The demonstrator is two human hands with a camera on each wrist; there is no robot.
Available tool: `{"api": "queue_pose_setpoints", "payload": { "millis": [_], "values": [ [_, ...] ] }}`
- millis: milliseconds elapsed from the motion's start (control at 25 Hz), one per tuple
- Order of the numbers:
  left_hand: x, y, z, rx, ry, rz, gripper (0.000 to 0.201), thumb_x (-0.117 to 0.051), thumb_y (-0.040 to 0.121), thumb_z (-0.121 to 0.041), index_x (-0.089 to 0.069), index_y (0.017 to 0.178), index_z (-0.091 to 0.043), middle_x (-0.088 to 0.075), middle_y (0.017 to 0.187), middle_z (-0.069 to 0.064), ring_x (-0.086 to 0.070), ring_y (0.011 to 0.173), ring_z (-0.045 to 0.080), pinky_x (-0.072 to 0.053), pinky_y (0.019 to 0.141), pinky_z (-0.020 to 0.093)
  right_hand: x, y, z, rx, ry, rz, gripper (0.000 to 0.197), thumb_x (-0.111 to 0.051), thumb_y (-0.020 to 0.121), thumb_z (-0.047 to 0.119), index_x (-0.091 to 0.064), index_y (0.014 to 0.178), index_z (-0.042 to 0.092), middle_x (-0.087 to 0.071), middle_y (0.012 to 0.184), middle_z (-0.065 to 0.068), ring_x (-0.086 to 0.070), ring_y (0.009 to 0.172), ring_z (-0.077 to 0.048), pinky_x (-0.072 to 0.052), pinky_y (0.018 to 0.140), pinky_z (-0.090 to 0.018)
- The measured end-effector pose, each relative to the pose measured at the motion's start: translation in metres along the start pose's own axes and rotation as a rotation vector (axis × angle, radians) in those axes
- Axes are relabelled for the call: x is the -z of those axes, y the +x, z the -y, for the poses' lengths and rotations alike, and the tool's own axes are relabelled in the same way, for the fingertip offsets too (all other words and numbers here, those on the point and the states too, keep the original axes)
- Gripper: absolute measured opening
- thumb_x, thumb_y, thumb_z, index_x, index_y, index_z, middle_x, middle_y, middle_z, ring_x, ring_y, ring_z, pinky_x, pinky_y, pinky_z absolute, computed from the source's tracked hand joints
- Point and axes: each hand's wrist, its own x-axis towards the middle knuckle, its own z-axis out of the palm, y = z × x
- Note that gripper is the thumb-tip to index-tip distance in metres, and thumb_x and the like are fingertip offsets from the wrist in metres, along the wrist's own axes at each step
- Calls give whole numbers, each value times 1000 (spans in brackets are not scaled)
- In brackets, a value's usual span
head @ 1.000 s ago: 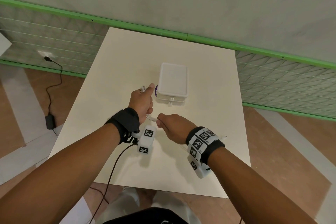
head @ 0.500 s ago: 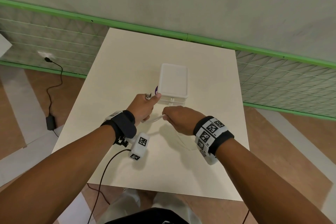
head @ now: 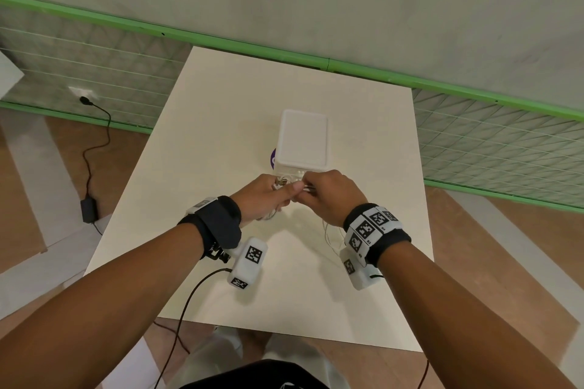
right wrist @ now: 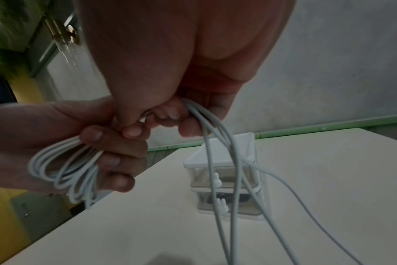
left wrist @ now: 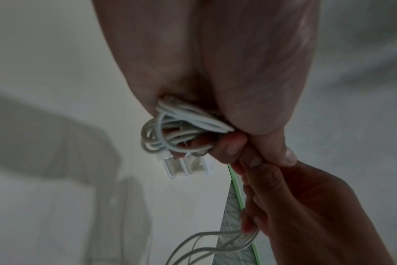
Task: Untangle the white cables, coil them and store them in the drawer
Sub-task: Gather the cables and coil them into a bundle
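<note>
My left hand (head: 268,196) grips a coil of white cable (left wrist: 170,132) with its fingers curled round the loops (right wrist: 64,170). My right hand (head: 325,193) meets it fingertip to fingertip and pinches the same cable, whose loose strands (right wrist: 224,179) hang down from its fingers toward the table. Both hands hover just in front of the small white drawer unit (head: 301,144). In the right wrist view its two clear drawers (right wrist: 224,190) look closed, one above the other.
The cream table (head: 221,123) stands against a wall with a green rail (head: 379,76). A purple thing (head: 273,157) peeks out left of the drawer unit. A black adapter and cord (head: 88,208) lie on the floor at left.
Both hands have moved forward and closer together, up to the front of the drawer unit. More cable is gathered in my left hand.
</note>
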Motion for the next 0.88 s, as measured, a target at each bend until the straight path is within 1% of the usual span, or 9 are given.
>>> {"api": "queue_pose_setpoints", "payload": {
  "millis": [80, 120, 200, 280, 400, 480, 560, 680, 880],
  "values": [
    [1, -1, -5, 7, -67, 33, 45, -61, 94, -49, -68, 90, -5, -45, 60, -1, -45, 57, 16, -51, 70, 37, -1, 0, -1, 23, 145, 17, 26, -58, 94, 43, -60, 80, 21, -58, 66, 11, -57, 61, -10, -43, 56, -28],
    [1, -2, -7, 20, -123, 37, 43, -62, 95, -44, -67, 93, -1, -41, 59, 1, -43, 53, 14, -54, 67, 36, 0, 1, -1, 31, 207, 23, 22, -58, 95, 38, -61, 81, 21, -55, 65, 13, -54, 58, -4, -39, 56, -22],
    [1, -4, -15, 32, -185, 24, 40, -63, 95, -41, -61, 90, -2, -34, 58, 3, -40, 46, 14, -50, 53, 32, 3, 2, 0, 12, 278, 39, 20, -55, 99, 31, -62, 87, 16, -51, 65, 14, -48, 56, -1, -32, 54, -15],
    [1, -5, -19, 37, -192, 14, 36, -64, 94, -40, -60, 87, -5, -31, 58, 4, -37, 43, 14, -39, 45, 26, 5, 1, 0, -27, 314, 56, 21, -53, 100, 31, -60, 90, 14, -50, 66, 12, -46, 58, -2, -31, 55, -16],
    [6, -6, -24, 42, -167, 50, 35, -66, 93, -41, -62, 85, -6, -32, 58, 4, -28, 43, 15, -25, 43, 23, 8, 0, 1, -37, 331, 81, 22, -53, 100, 37, -55, 82, 24, -50, 67, 12, -46, 60, -5, -32, 57, -22],
    [9, -7, -28, 36, -137, 69, 34, -67, 93, -40, -63, 84, -8, -33, 58, 3, -25, 44, 15, -23, 42, 23, 9, 1, 0, -10, 362, 94, 28, -52, 100, 41, -57, 79, 22, -50, 66, 9, -45, 59, -9, -35, 59, -26],
    [12, -7, -31, 28, -105, 90, 32, -65, 94, -38, -64, 82, -8, -30, 58, 2, -24, 45, 15, -23, 43, 24, 10, 1, -2, 1, 398, 125, 35, -48, 98, 45, -62, 86, 16, -54, 72, 4, -50, 62, -13, -45, 63, -34],
    [17, -6, -32, 44, -37, 66, 32, -63, 96, -36, -61, 79, -9, -32, 57, -1, -26, 47, 15, -22, 45, 25, 7, -1, -4, -6, 502, 170, 28, -45, 101, 40, -62, 92, 20, -53, 79, 0, -59, 68, -16, -60, 71, -39],
    [17, -3, -27, 63, 10, -91, 41, -64, 93, -43, -49, 67, -14, -30, 61, 6, -20, 51, 19, -19, 44, 25, 12, -2, -3, -11, 392, 101, 25, -43, 103, 36, -60, 97, 18, -54, 75, 5, -61, 67, -19, -55, 70, -38]
  ]
}}
